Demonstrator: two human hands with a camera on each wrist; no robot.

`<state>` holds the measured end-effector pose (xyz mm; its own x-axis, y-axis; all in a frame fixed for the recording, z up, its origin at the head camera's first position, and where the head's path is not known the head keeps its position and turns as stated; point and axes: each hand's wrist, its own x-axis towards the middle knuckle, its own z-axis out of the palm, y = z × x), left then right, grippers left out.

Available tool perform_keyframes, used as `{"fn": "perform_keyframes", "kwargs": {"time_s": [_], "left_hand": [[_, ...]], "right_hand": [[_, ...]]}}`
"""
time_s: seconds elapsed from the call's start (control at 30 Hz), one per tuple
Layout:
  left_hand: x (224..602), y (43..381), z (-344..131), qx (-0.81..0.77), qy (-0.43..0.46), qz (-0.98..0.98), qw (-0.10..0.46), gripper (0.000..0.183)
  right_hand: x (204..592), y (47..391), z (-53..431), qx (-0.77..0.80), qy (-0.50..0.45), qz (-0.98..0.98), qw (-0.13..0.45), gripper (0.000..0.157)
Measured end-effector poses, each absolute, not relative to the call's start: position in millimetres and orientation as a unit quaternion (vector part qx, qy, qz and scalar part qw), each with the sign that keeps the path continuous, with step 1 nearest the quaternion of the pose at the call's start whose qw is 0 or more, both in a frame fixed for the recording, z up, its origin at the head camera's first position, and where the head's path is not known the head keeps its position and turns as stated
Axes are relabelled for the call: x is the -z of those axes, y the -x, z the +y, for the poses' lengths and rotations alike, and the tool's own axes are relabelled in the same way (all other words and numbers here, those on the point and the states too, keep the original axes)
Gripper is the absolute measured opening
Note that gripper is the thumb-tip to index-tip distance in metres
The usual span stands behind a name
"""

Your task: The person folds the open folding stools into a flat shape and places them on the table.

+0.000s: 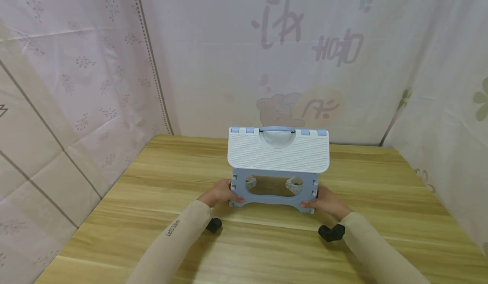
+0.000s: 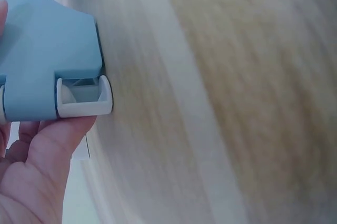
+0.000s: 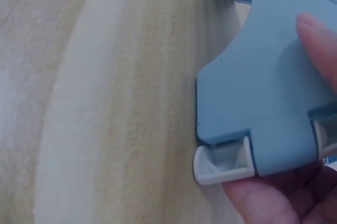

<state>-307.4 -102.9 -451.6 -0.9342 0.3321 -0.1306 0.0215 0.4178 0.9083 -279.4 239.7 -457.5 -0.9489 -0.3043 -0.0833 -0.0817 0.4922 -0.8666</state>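
Observation:
A white and light-blue folding step stool stands on the wooden table, its textured white top panel slanting toward me and a blue carry handle along the upper edge. My left hand grips the left side of the blue leg panel, thumb on its front face. On the opposite side my right hand holds the same panel, its thumb also in front. Both wrist views show the lower corners of the blue leg panel with white hinge pieces close to the tabletop. Some fingers are hidden behind the stool.
The wood-grain table extends around the stool on all sides. Patterned pale curtains hang behind and at both sides. Black pieces sit by each wrist, under the beige sleeves.

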Motion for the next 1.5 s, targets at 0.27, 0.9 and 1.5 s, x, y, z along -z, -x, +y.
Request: {"fn": "perform_keyframes", "kwargs": {"time_s": [0.27,0.9,1.5], "left_hand": [[451.5,309.0,-105.3,-0.520,-0.107,0.836,0.139,0.051],[453.2,307.4,-100.3,-0.528,-0.101,0.831,0.142,0.055],[455.1,309.3,-102.2,-0.518,-0.106,0.836,0.146,0.053]], "right_hand": [[457.5,281.9,237.0,0.485,0.120,0.859,0.110,0.071],[456.6,281.8,239.6,0.489,0.120,0.856,0.118,0.074],[456.3,282.2,238.7,0.481,0.129,0.860,0.116,0.071]]}}
